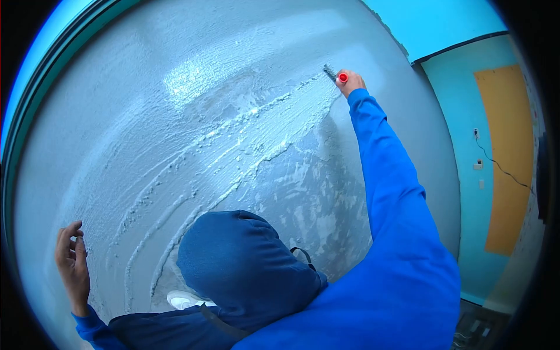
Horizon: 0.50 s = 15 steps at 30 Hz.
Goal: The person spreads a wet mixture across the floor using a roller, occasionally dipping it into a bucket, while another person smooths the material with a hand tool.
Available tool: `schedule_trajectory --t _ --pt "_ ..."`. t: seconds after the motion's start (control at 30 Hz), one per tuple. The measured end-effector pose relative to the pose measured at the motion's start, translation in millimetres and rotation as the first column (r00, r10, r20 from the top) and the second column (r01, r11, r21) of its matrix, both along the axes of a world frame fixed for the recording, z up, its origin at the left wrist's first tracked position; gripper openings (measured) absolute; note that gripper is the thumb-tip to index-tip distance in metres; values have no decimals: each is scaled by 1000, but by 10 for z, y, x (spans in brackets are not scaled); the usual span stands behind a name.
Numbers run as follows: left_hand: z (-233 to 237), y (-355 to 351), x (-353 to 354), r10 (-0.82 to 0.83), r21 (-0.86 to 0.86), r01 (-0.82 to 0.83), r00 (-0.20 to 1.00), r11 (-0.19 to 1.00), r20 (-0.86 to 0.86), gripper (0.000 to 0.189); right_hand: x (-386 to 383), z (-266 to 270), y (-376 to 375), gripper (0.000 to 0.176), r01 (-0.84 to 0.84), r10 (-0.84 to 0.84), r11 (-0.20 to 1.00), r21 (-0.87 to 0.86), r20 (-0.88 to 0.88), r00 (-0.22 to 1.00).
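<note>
My right hand (352, 84), at the end of an outstretched blue sleeve, is wrapped round the red handle (343, 77) of a trowel seen nearly end-on. The trowel's dark edge (329, 71) touches the grey wall, at the upper end of a broad band of wet plaster (262, 131). Raised ridges line that band, which curves down to the lower left. At the lower left, my left hand (73, 265) is held up near the wall with loosely bent fingers apart and nothing in them.
A dark blue hooded head (245, 256) fills the lower middle, with a white shoe (185, 300) beside it. On the right, a turquoise wall bears an orange panel (506, 157), an outlet (476, 133) and a black cable (504, 168). A teal frame (29, 99) edges the left.
</note>
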State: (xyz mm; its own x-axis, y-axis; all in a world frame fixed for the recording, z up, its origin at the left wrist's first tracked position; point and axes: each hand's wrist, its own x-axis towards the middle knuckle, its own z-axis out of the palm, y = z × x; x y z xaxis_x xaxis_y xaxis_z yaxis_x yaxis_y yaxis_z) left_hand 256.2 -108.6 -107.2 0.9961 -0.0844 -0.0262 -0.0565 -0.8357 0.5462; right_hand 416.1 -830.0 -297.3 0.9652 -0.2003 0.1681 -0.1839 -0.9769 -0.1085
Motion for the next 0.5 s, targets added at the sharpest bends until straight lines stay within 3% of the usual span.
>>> schedule_trajectory --t 0.1,0.23,0.37,0.47,0.5 --pt "4 -14 1 8 19 -8 1000 1000 -3 27 202 -25 -77 21 67 -71 996 -55 -83 994" --pt "35 8 -32 0 18 1 999 1000 -34 27 181 -172 226 26 7 -22 994 -106 -139 990" --pt "28 94 -14 -27 1 27 999 1000 -42 26 -317 -138 1093 18 -299 299 954 27 14 954" --pt "29 18 7 -54 -29 55 997 998 52 26 -700 -9 1989 21 -453 454 891 42 -17 891" --pt "23 19 13 -68 -41 70 996 997 60 25 -833 121 2354 22 -433 439 897 84 -60 897"
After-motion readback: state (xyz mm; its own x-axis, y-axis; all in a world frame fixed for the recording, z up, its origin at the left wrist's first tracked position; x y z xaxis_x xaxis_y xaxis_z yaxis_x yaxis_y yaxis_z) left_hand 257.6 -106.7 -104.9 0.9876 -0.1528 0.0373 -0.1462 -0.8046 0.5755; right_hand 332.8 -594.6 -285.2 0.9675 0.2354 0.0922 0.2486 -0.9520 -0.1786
